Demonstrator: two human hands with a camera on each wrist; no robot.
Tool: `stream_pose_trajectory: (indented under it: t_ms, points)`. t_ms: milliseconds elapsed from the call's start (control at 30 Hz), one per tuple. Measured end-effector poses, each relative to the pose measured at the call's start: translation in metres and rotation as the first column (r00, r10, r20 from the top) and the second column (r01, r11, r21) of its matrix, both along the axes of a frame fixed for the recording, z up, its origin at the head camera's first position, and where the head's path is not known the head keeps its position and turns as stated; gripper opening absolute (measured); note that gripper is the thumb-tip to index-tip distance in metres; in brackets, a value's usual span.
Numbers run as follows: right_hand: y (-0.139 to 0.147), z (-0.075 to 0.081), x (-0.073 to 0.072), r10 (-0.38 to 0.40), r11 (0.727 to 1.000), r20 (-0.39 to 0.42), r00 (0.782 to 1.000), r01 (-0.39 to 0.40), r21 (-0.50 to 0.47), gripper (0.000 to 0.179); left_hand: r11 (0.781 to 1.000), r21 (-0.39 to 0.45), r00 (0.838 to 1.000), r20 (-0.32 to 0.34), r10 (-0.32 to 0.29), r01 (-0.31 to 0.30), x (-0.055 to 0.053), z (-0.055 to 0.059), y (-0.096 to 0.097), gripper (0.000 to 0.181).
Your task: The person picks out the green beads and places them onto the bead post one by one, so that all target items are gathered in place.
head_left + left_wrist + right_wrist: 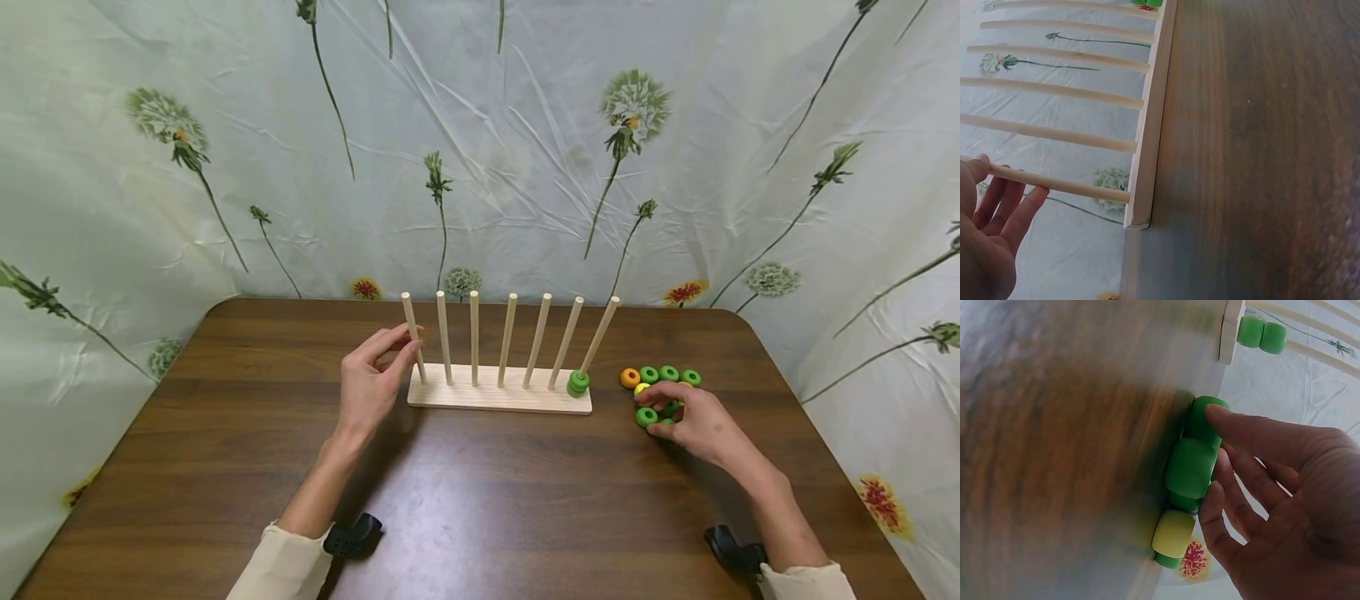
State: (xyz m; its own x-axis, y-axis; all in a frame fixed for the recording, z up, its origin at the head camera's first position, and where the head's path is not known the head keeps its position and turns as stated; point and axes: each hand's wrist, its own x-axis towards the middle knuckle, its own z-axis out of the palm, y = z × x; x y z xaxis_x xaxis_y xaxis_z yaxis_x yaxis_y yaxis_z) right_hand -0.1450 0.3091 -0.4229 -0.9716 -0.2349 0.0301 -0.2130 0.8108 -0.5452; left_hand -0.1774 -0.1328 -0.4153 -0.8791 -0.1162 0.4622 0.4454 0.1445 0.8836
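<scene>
Loose on a dark brown wooden table (480, 500), right of a pale wooden seven-peg stand (498, 402): rounded green rings (647, 417), an orange ring (630, 378) and a yellow ring (1173, 535). Touching one green ring (1199, 429) with the thumb of the right hand (705, 423); impossible to tell whether gripping. Stacked on the rightmost peg (600, 336), two green rings (577, 383). Pinching the leftmost peg (409, 310) with the left hand (367, 379).

Matt wooden pegs (475, 337); smooth beads (1191, 467)
</scene>
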Motion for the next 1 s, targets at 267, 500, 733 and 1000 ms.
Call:
stream_pose_trajectory:
  t_ms: [267,500,733,1000]
  points:
    - [-0.005,0.005,-0.001,-0.044,0.999,-0.046,0.998,0.044,-0.017,0.041,1.000,-0.011,1.000,0.008,-0.015,0.015,0.000,0.000,-0.002,0.026]
    - [-0.011,0.017,-0.004,-0.070,0.989,-0.035,0.997,0.065,-0.136,0.046,1.000,-0.021,1.000,0.006,-0.015,0.015,0.000,0.001,-0.003,0.024]
    - [-0.018,0.024,-0.008,-0.074,0.970,-0.134,0.988,0.040,-0.240,0.040,1.000,-0.025,1.000,0.002,-0.009,0.009,0.000,0.003,-0.004,0.023]
    - [-0.021,0.033,-0.013,-0.108,0.957,-0.191,0.976,0.050,-0.286,0.040,1.000,-0.023,1.000,0.021,-0.006,0.006,0.001,0.003,-0.001,0.025]
